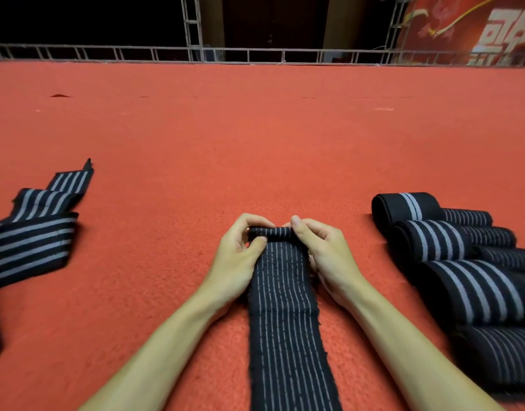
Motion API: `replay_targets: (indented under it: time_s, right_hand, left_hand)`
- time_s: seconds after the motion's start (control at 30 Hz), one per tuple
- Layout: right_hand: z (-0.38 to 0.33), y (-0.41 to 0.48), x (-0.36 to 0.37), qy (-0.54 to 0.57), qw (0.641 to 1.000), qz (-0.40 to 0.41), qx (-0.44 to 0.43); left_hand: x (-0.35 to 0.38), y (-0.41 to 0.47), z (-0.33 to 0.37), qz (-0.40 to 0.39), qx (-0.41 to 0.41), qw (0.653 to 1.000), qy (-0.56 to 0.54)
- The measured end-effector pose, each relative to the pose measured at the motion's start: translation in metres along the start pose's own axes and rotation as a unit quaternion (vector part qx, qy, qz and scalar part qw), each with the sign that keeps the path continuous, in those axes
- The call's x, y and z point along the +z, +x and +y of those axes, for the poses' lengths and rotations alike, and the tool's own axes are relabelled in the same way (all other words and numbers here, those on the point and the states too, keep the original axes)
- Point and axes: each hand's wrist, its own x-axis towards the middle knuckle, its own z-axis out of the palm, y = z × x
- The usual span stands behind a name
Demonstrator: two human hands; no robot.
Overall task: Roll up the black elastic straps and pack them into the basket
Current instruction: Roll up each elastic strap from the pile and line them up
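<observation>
Strap (285, 321) being worked runs flat on the carpet (255, 143) between both forearms, off the bottom edge; black, thin pale lengthwise stripes, frayed edges. Its far end is turned over into a small tight roll (271, 232), only a turn or so thick.

Left hand (237, 256): fingers curled over the far side of the roll's left end, thumb (256, 243) pressed on the near side, so it pinches the roll. Right hand (323, 253): same on the right end, fingertips (296, 223) hooked over the top; its thumb is hidden. Both hands closed tight on the roll, heels resting on the carpet either side of the strap.

Right of the hands, near but apart: rolled straps (451, 256), a cluster of finished rolls lying on their sides, touching each other, stripes of varying width. Exact count unclear, the nearest ones blur.

Left, well apart: loose straps (32, 241), unrolled, overlapping in a zigzag, broad grey stripes.

Far edge of the carpet: metal truss railing (136, 53), with an upright truss (193, 25) behind.

Writing: red banner (477, 25) at top right carries large white characters, cut off by the frame edge, not readable. No labels legible on any strap.
</observation>
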Motion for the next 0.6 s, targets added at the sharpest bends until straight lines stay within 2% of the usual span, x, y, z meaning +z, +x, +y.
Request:
replay_targets:
  time_s: [0.13,0.37,0.5,0.6]
  right_hand:
    - [-0.0023,-0.0006,-0.0005,0.012,1.000,0.006,0.011]
    - [-0.0024,-0.0037,-0.0025,0.026,1.000,0.008,-0.016]
    - [-0.0036,-0.0040,-0.0014,0.012,0.999,0.017,-0.029]
    - [-0.0054,-0.0054,-0.0024,0.008,0.999,0.023,-0.029]
  left_hand:
    - [0.0000,0.0002,-0.0003,-0.006,-0.008,1.000,-0.010]
    - [0.0019,-0.0011,-0.0021,-0.026,-0.076,0.995,-0.058]
    - [0.0057,0.0015,-0.0022,0.038,-0.072,0.996,-0.027]
    - [0.0044,0.0005,-0.0034,0.013,-0.078,0.997,-0.008]
